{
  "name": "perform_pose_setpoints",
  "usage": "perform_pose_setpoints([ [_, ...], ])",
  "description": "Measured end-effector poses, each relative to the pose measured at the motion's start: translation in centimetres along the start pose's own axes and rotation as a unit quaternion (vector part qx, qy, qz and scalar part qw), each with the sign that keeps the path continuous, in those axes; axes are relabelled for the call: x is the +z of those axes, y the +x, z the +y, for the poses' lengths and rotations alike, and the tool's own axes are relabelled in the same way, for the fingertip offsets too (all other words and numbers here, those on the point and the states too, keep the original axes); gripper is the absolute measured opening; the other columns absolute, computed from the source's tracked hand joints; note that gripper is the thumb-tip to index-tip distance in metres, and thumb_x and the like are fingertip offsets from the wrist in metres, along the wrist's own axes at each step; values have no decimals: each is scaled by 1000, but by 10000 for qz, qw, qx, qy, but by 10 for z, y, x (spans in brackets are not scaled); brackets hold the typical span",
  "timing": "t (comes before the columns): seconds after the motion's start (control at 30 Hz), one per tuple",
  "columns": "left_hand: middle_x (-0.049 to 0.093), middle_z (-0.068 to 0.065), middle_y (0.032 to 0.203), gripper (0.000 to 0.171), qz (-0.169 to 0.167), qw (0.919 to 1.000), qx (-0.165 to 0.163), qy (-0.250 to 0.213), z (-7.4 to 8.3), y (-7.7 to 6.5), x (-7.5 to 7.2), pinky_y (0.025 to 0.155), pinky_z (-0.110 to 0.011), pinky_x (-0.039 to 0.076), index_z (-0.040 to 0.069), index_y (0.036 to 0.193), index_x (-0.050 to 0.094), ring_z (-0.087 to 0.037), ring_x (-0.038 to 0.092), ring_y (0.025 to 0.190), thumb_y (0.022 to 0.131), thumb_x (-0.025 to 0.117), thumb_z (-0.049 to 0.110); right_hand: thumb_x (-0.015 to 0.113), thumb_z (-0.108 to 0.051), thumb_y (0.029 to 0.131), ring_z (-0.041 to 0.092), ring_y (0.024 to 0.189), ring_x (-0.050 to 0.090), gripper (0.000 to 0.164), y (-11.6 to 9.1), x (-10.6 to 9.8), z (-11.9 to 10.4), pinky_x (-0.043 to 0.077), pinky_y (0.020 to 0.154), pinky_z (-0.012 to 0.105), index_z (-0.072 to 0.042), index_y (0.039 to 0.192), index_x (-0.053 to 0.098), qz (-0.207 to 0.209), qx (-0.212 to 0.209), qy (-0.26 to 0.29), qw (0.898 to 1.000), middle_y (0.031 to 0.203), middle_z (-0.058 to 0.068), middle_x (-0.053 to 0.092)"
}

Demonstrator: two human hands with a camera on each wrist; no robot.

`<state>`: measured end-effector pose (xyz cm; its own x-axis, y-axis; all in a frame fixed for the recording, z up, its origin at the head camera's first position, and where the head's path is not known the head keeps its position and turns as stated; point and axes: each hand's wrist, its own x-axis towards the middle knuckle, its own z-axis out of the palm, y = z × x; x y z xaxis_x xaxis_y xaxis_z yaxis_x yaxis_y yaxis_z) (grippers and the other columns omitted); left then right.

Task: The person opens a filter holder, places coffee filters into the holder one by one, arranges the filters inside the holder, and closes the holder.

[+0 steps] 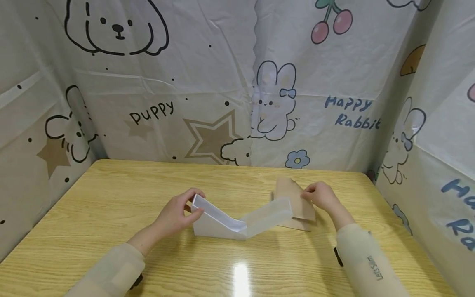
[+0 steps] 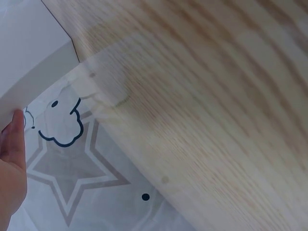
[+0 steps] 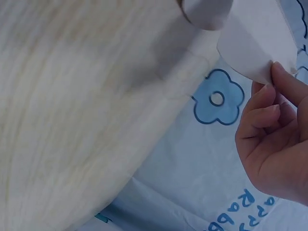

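My left hand (image 1: 182,212) grips the upper left end of a white trough-like holder (image 1: 215,225), thumb on the near side and fingers behind. The holder's top edge slopes down to a low middle, and a pale, translucent-looking section (image 1: 267,216) rises from there to the right. In the left wrist view, the holder's white corner (image 2: 43,53) shows above the left hand (image 2: 12,168). My right hand (image 1: 323,196) pinches the right edge of a folded brown cardboard piece (image 1: 291,194) behind the pale section. Thumb and finger hold that edge in the right wrist view.
The light wood-grain table (image 1: 122,194) reaches back to a printed white curtain (image 1: 208,82), which hangs behind it and along both sides. A bright reflection lies on the table's front middle.
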<state>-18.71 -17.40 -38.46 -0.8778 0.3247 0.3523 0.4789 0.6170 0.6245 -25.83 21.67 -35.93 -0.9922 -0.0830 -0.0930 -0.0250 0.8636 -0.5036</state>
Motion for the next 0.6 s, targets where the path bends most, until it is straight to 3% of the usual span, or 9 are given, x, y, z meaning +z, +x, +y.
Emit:
perform_pose_setpoints([
  [0.2, 62, -4, 91, 26, -20, 10000, 36, -69, 1, 1, 2, 69, -29, 56, 7, 108, 55, -13, 58, 79, 85, 64, 13, 59, -16, 90, 24, 81, 60, 21, 1, -16, -5, 52, 67, 31, 2, 95, 67, 156, -148, 383, 9990, 95, 18, 66],
  [0.43, 61, -2, 89, 26, -15, 10000, 51, 14, 2, 4, 5, 69, -24, 55, 7, 109, 55, -12, 57, 79, 86, 64, 15, 58, -21, 91, 24, 84, 57, 24, -2, -31, -15, 47, 67, 26, 2, 97, 65, 370, -211, 527, 9977, 98, 18, 65],
  [0.6, 61, -3, 91, 26, -73, 10000, -8, -24, 4, 7, 7, 70, -28, 56, 9, 110, 55, -14, 59, 80, 86, 64, 16, 56, -20, 93, 28, 92, 60, 27, -5, -42, -25, 52, 74, 32, 4, 101, 64, 549, -338, 709, 9954, 103, 21, 65],
])
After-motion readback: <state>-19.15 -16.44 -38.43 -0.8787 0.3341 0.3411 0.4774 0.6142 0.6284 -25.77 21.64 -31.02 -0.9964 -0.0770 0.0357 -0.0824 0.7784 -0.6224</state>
